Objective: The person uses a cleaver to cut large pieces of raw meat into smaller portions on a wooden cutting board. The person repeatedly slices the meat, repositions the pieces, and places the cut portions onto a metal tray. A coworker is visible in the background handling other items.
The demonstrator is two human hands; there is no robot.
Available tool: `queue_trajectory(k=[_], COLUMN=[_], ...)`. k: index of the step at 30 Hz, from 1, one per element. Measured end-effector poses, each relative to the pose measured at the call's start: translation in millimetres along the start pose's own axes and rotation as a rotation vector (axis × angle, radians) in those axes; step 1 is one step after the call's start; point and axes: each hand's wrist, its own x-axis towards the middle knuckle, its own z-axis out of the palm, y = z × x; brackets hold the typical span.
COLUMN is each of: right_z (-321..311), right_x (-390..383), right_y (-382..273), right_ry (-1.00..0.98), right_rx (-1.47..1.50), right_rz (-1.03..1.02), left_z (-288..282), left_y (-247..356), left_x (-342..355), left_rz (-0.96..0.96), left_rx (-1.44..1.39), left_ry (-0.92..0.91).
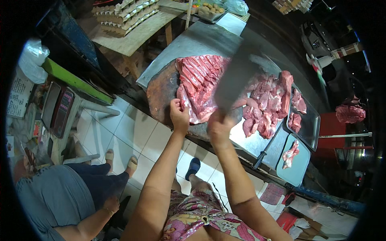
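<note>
A slab of raw ribs lies on a thick round wooden chopping block. My left hand grips the near left edge of the slab, fingers closed on the meat. My right hand is wrapped round the handle of a broad cleaver, smeared by motion. The blade is raised over the right side of the slab and hides part of it. Right of the block, a pile of raw meat pieces rests on the metal table.
A dark-handled rod lies by a metal tray and a light blue tray holding a meat scrap. Egg trays are stacked beyond. At left, a person sits near a weighing scale. Hanging meat is at far right.
</note>
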Motion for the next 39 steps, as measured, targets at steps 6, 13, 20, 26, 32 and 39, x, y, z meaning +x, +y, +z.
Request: queue_trajectory(k=[6, 13, 20, 26, 32, 39], right_z=[12.1, 2.0, 35.5, -17.9, -22.2, -28.6], right_x=[-17.7, 28.4, 11.8, -30.3, -74.4, -85.1], right_y=[25.9, -23.0, 24.5, -4.5, 37.3, 4.1], right_ry=[-0.276, 0.233, -0.335, -0.048, -0.455, -0.211], right_rx=[-0.469, 0.251, -0.546, -0.119, -0.586, -0.368], right_rz=[0.206, -0.110, 0.340, 0.210, 0.373, 0.300], left_z=[0.4, -18.7, -21.9, -36.9, -36.6, -74.5], left_y=[-5.3, -3.0, -17.8, -25.4, -15.2, 33.5], left_x=[12.2, 13.2, 15.2, 7.1, 14.5, 30.7], left_rz=[0.000, -0.033, -0.145, -0.057, -0.326, -0.455], left_rx=[0.297, 0.245, 0.138, -0.245, -0.330, -0.706], left_ry=[-0.078, -0.033, 0.009, 0.021, 0.063, -0.067])
